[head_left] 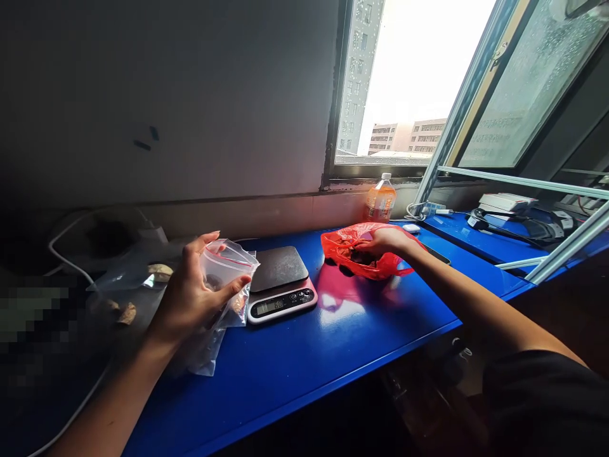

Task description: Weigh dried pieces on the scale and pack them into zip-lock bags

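Our work looks partway through, judging by the containers. In our left hand (200, 279) we hold a clear zip-seal bag (228, 259), thumb in front and fingers wrapped to its far side; its red-striped mouth seems to gape, so sealing is apparently left to do. Some orange-brown bits (238, 303) show low in it, though we cannot tell whether they lie inside or behind the film.

Our right hand (389, 241) reaches into a red plastic bag (380, 270), which stands toward the back edge of the bench (333, 374), right of centre. The bag sags open around dark reddish-brown pieces (360, 255), so its contents are not yet used up. Our right fingertips are buried there, and we cannot tell whether they pinch anything.

Between the two bags sits a digital kitchen scale (280, 279), its display showing digits too small for us to read surely. Toward the bench's left end, other clear bags (207, 358) lie near brown chunks (126, 313) in dim light. Behind the red bag, by the back edge, stands a bottle of orange drink (380, 202).
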Demonstrator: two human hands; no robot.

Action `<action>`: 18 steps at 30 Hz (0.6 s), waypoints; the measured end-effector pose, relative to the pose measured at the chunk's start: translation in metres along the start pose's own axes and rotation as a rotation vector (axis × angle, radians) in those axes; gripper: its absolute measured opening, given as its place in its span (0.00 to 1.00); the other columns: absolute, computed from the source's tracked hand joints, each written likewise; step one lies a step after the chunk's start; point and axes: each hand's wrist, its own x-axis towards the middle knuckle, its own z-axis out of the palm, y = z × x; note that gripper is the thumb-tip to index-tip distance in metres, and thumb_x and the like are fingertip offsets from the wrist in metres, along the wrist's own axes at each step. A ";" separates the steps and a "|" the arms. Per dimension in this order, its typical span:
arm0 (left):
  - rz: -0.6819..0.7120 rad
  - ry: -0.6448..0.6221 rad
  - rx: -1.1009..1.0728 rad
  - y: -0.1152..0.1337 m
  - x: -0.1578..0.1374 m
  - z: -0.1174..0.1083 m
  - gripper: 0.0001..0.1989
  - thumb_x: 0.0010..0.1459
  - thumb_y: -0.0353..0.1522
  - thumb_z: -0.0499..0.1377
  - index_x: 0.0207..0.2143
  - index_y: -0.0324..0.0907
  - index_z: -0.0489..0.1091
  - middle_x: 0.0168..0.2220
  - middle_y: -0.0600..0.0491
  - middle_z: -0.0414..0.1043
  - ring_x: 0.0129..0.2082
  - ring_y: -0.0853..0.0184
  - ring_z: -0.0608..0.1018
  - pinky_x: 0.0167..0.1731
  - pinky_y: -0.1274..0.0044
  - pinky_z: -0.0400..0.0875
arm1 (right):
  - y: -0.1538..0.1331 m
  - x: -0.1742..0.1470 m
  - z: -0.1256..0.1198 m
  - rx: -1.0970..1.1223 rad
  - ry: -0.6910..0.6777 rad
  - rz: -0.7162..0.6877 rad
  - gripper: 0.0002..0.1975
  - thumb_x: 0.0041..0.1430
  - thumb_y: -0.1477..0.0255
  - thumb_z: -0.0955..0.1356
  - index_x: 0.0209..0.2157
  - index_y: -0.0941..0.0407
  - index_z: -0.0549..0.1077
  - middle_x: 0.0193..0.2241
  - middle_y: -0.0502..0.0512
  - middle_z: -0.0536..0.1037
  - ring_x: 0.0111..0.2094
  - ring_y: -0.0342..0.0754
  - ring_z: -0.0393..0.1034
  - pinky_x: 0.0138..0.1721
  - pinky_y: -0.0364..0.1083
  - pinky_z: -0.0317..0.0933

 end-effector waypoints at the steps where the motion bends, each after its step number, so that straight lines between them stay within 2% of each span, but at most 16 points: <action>1: 0.010 -0.009 -0.023 0.002 -0.001 -0.001 0.45 0.46 0.45 0.68 0.62 0.49 0.52 0.56 0.44 0.67 0.57 0.50 0.71 0.52 0.58 0.70 | -0.012 -0.009 -0.002 -0.023 0.014 -0.002 0.15 0.43 0.59 0.74 0.20 0.55 0.71 0.19 0.54 0.73 0.22 0.46 0.66 0.24 0.44 0.56; 2: 0.027 -0.018 -0.041 0.004 -0.003 -0.001 0.46 0.46 0.46 0.68 0.63 0.50 0.50 0.57 0.44 0.66 0.58 0.50 0.71 0.53 0.57 0.70 | -0.027 -0.020 -0.003 -0.034 0.024 -0.001 0.15 0.46 0.58 0.74 0.23 0.56 0.72 0.22 0.55 0.75 0.24 0.47 0.68 0.26 0.45 0.56; 4: 0.080 -0.028 -0.048 0.009 -0.006 0.000 0.47 0.45 0.47 0.69 0.63 0.51 0.49 0.59 0.44 0.65 0.59 0.50 0.70 0.55 0.56 0.68 | -0.066 -0.048 -0.002 0.032 0.097 -0.089 0.14 0.56 0.58 0.68 0.32 0.56 0.74 0.29 0.57 0.78 0.29 0.48 0.70 0.30 0.45 0.58; 6: 0.149 -0.036 -0.034 0.013 -0.009 0.003 0.48 0.45 0.48 0.69 0.63 0.52 0.49 0.60 0.44 0.63 0.60 0.49 0.69 0.57 0.54 0.66 | -0.110 -0.074 0.005 0.283 0.101 -0.203 0.17 0.61 0.57 0.65 0.36 0.56 0.73 0.27 0.54 0.77 0.28 0.45 0.69 0.32 0.45 0.59; 8: 0.219 -0.028 -0.037 0.017 -0.013 0.008 0.47 0.46 0.50 0.68 0.63 0.52 0.49 0.61 0.44 0.61 0.60 0.49 0.69 0.58 0.55 0.66 | -0.149 -0.090 0.018 0.560 -0.044 -0.321 0.21 0.60 0.54 0.66 0.44 0.57 0.71 0.26 0.50 0.76 0.26 0.43 0.68 0.30 0.42 0.57; 10: 0.269 -0.023 -0.056 0.017 -0.016 0.014 0.46 0.46 0.51 0.67 0.63 0.53 0.49 0.61 0.43 0.60 0.59 0.49 0.69 0.57 0.55 0.67 | -0.175 -0.095 0.034 0.717 -0.191 -0.413 0.21 0.59 0.53 0.67 0.39 0.57 0.71 0.24 0.48 0.73 0.25 0.41 0.66 0.27 0.41 0.54; 13: 0.287 -0.042 -0.033 0.015 -0.020 0.019 0.45 0.47 0.49 0.67 0.63 0.54 0.49 0.61 0.44 0.59 0.60 0.49 0.68 0.58 0.54 0.66 | -0.185 -0.090 0.054 0.827 -0.212 -0.405 0.20 0.61 0.53 0.65 0.29 0.57 0.69 0.21 0.46 0.67 0.23 0.39 0.59 0.24 0.40 0.48; 16: 0.255 -0.097 -0.003 0.014 -0.022 0.019 0.49 0.43 0.47 0.71 0.63 0.58 0.49 0.62 0.46 0.58 0.62 0.48 0.65 0.61 0.52 0.61 | -0.176 -0.084 0.065 0.907 -0.203 -0.330 0.19 0.63 0.57 0.62 0.25 0.57 0.65 0.20 0.45 0.61 0.22 0.39 0.53 0.24 0.41 0.45; 18: 0.190 -0.166 -0.058 0.018 -0.021 0.017 0.50 0.40 0.47 0.72 0.63 0.59 0.50 0.63 0.47 0.57 0.63 0.48 0.63 0.62 0.53 0.61 | -0.169 -0.082 0.070 0.964 -0.205 -0.291 0.19 0.64 0.59 0.60 0.25 0.57 0.63 0.20 0.46 0.59 0.23 0.39 0.51 0.24 0.41 0.45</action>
